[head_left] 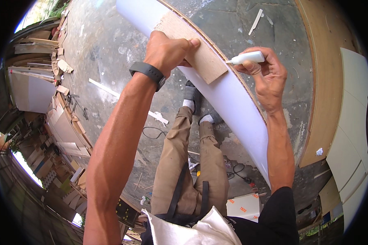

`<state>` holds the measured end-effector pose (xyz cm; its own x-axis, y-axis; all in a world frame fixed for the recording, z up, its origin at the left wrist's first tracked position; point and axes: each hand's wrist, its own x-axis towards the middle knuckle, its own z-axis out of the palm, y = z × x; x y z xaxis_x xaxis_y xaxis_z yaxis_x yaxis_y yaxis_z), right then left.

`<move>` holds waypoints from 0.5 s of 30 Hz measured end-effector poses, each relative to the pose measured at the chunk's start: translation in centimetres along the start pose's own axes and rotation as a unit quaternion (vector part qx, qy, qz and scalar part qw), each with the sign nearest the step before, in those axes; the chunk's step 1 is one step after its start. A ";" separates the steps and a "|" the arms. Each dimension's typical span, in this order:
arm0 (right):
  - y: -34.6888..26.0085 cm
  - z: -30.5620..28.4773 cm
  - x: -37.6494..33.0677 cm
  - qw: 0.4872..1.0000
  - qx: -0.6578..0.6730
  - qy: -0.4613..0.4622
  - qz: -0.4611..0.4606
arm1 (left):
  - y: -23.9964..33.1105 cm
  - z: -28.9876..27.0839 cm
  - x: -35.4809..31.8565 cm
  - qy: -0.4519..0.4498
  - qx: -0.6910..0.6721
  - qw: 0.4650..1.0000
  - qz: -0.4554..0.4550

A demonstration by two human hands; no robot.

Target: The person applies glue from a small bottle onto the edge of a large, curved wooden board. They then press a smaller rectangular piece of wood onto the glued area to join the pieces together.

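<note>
Gluing: my right hand [265, 75] grips the white glue bottle [249, 57], nozzle at the board edge.
Left hand [167, 51]: fingers pressing the wood strip [194, 47] onto the white board [233, 102].
Next: needs steady squeezing along that seam, I judge.

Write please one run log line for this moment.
left hand: presses wooden strip on white panel edge | right hand: holds white glue tube, nozzle at strip end | stance: standing, concrete floor

White panel [229, 98], brown wooden strip [196, 53], white tube [249, 57]. Black wristband [148, 72], khaki trousers [192, 163]. Mottled grey floor [110, 41].
</note>
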<state>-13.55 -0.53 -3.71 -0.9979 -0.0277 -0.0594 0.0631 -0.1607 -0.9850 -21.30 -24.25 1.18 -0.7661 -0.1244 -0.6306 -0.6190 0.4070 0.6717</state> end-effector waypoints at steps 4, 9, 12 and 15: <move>-0.1 -0.1 -0.1 1.000 -0.005 0.007 0.009 | 0.9 0.3 -0.5 0.003 -0.004 1.000 -0.005; -0.9 -0.4 -1.4 0.986 0.102 0.127 0.017 | 1.8 0.2 -1.1 0.011 -0.006 1.000 -0.016; -1.6 -0.7 -4.1 0.963 0.172 0.205 0.031 | 2.1 0.4 -1.2 0.008 -0.028 0.999 -0.021; -3.0 0.5 -7.1 0.940 0.237 0.239 0.054 | 2.7 0.4 -1.0 0.008 -0.018 0.999 -0.050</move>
<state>-6.59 -0.37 -0.29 -0.8724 0.3589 -0.3318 0.0517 -0.6073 -0.7928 -22.13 -22.68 3.48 -0.7020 -0.1781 -0.6895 -0.6989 0.3582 0.6191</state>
